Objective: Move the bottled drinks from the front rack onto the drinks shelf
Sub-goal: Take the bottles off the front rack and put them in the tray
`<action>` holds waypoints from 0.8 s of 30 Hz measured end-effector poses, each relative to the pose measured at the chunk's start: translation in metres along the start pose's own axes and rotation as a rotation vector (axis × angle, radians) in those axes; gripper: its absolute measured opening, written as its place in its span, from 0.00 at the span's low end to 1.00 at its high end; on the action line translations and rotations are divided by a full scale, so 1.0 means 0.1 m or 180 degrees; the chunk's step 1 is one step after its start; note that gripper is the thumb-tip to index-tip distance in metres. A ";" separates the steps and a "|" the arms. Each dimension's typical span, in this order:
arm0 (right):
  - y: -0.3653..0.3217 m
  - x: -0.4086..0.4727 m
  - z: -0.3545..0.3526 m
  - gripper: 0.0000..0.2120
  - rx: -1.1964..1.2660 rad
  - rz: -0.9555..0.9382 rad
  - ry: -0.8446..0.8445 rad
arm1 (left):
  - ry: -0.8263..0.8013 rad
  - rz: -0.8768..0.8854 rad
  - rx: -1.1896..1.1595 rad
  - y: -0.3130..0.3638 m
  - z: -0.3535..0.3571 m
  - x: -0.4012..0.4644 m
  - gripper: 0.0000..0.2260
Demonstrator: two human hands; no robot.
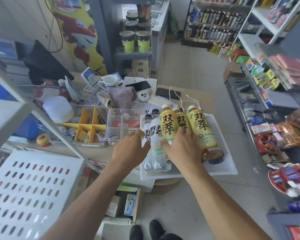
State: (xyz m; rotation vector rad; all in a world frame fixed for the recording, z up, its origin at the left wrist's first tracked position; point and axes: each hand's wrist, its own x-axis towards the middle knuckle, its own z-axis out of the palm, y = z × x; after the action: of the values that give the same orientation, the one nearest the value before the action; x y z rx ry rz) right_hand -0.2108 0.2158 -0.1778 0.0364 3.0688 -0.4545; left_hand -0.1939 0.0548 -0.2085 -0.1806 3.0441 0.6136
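Bottles: three yellow tea bottles [204,134] and two white soda bottles [154,135] lie on a white tray [230,163] on my desk [204,99], caps pointing away from me.
Right hand [182,149]: fingers spread over the middle tea bottles, touching, no grip closed.
Left hand [130,149]: relaxed and spread, fingertips at the white bottles.
Long axis: runs straight ahead of both hands.
Room: clear organiser [123,122] just left; drinks shelf [215,28] far ahead, across open floor.
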 end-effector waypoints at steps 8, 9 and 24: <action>0.06 -0.05 -0.03 0.37 0.0237 -0.0186 0.0025 | 0.0005 0.0178 -0.0028 0.05 0.03 0.02 0.19; 0.07 -0.05 -0.04 0.36 0.0258 -0.0212 0.0043 | 0.0008 0.0200 -0.0040 0.07 0.03 0.02 0.19; 0.49 0.13 -0.37 0.24 0.0780 -0.0592 0.0384 | 0.0315 0.0020 -0.0837 0.31 0.08 0.14 0.15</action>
State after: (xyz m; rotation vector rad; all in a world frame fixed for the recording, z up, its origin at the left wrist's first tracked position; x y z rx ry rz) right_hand -0.2239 0.2736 -0.1576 -0.2243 3.1262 -0.8669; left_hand -0.2112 0.0850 -0.2048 -0.2137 3.0458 1.0348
